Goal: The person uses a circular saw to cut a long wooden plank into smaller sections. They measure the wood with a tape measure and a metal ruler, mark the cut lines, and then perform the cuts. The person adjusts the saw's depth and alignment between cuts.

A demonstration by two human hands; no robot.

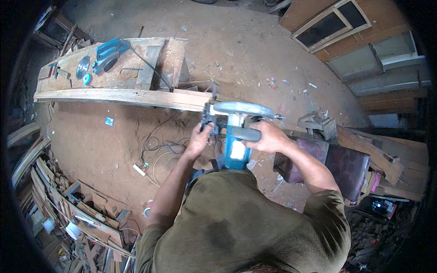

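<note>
A teal circular saw with a silver blade guard is held in front of my chest, at the right end of a long wooden board. My right hand wraps round its dark handle. My left hand grips a dark part on the saw's left side, which looks like its base, with the thumb on top. This part meets the board's end; whether the blade touches wood is hidden.
On the low workbench lie a teal power tool, a round saw blade and a tape measure. Cables trail over the dirt floor. Scrap wood is heaped left; a purple padded seat stands right.
</note>
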